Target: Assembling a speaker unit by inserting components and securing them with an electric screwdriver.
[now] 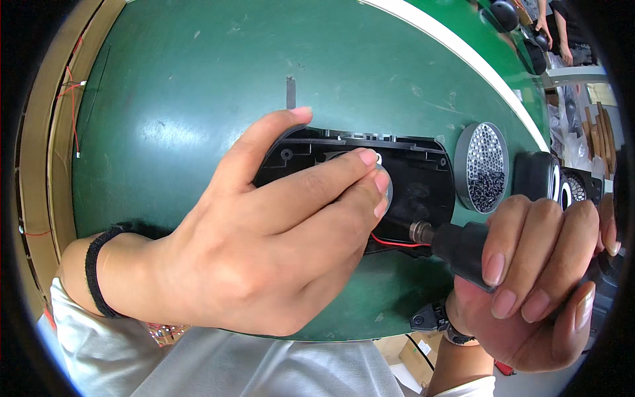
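Note:
A black plastic housing (423, 178) lies on the green table with its open inside facing up. My left hand (264, 245) spreads over its left part, one finger on the far rim and other fingertips pressed against a round, light-grey part (389, 192), mostly hidden beneath them. In my closed right hand (539, 278) is a black electric screwdriver (466, 251), tilted, its metal nose (421, 231) near the housing's right front edge. Its tip cannot be made out clearly. A red wire (400, 243) runs along the housing's near side.
To the right of the housing stands a round grey dish (465, 169) with many small dark screws (487, 188). Black speaker-like units (536, 175) sit beyond it. Cardboard (63, 165) with loose red wires borders the table's left. Another person's hands (565, 54) show at upper right.

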Demonstrator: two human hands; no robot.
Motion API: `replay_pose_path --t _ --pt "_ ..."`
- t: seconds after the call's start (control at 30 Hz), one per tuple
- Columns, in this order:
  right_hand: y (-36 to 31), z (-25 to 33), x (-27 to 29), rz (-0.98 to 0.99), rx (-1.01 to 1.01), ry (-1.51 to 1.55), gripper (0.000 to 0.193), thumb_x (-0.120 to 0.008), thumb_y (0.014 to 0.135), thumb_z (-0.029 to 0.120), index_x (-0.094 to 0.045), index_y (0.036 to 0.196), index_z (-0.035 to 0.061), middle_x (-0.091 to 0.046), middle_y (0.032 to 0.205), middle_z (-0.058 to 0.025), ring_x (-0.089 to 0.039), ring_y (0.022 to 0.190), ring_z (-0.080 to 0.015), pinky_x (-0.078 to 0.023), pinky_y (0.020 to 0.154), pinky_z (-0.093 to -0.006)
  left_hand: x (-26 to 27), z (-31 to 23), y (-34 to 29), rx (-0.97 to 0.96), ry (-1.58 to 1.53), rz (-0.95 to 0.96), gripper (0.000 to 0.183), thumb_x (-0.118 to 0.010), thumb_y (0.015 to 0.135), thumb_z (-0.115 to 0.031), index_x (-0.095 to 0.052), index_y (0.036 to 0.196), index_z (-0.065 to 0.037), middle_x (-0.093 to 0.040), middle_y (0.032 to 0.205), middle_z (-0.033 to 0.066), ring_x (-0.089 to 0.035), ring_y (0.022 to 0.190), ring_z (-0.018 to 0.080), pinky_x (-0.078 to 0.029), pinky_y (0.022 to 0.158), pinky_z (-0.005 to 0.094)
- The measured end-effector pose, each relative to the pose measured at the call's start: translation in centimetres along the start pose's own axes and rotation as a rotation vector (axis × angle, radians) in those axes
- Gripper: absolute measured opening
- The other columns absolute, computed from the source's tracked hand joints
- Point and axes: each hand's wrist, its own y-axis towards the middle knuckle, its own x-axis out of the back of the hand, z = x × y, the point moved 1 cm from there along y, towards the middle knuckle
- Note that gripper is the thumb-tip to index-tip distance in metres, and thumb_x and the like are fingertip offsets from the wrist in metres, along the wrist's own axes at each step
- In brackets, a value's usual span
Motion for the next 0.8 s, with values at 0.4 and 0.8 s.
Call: replay_pose_path --t 0.4,0.8 --pt "-0.2 -0.5 -0.5 0.02 -0.018 0.04 0.027 -0.051 0.096 0.013 -0.033 0.114 0.0052 -0.046 0.071 -0.0007 -0.048 0.06 -0.0138 -0.044 0.069 -0.0313 -0.7 0.0 -0.1 0.013 0.011 -0.08 0.027 -0.074 0.065 -0.011 -0.073 0.09 0.0 -0.071 0.108 0.0132 -0.069 0.107 0.0294 -0.042 0.099 0.0624" --pt "-0.7 -0.7 -1.1 -0.018 0.034 -0.011 0.02 -0.048 0.095 0.012 -0.034 0.109 0.0073 -0.046 0.071 -0.0005 -0.047 0.058 -0.0132 -0.042 0.066 -0.0316 -1.5 -0.4 -0.2 -0.005 0.043 -0.206 0.014 -0.076 0.071 -0.004 -0.073 0.085 -0.002 -0.071 0.102 0.0088 -0.071 0.103 0.026 -0.045 0.097 0.0592"
